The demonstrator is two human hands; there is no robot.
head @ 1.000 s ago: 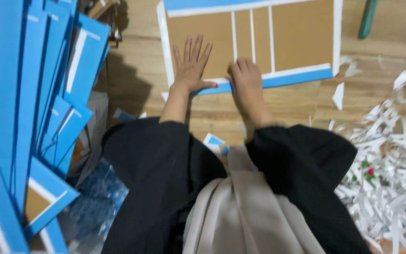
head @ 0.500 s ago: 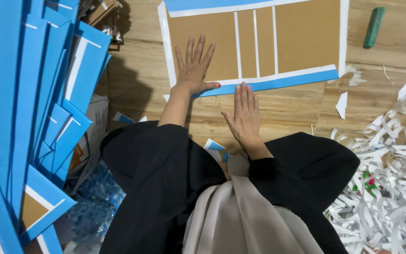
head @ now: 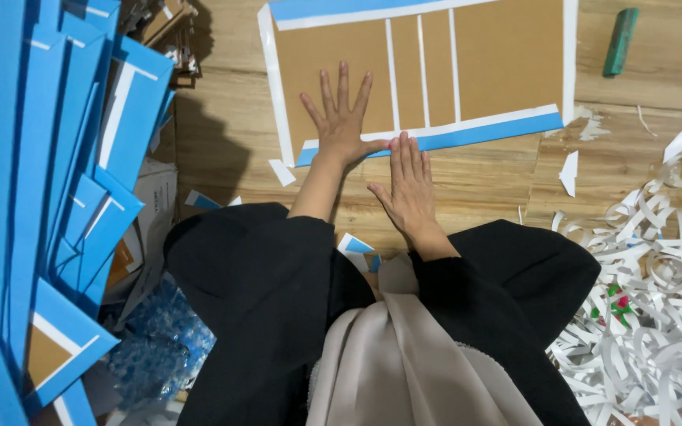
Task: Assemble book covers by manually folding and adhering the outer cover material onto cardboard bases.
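Note:
A brown cardboard sheet (head: 499, 63) with white strips and blue borders lies flat on the wooden floor. My left hand (head: 342, 118) rests flat on the sheet with its fingers spread, near the sheet's lower left corner. My right hand (head: 409, 183) lies flat with fingers together, its fingertips on the blue strip (head: 483, 132) along the sheet's near edge and its palm on the floor. Neither hand holds anything. Black sleeves cover both my arms.
A stack of blue-edged cardboard pieces (head: 41, 189) leans at the left. A heap of white paper strips (head: 657, 300) fills the right. A green bar-shaped object (head: 620, 41) lies at the top right. Bubble wrap (head: 159, 347) sits at the lower left. Small paper scraps (head: 570, 172) dot the floor.
My right hand has opened from a bent pose on the blue strip, drawn back toward me, then slid forward, fingertips back on the strip. My left hand has stayed in place.

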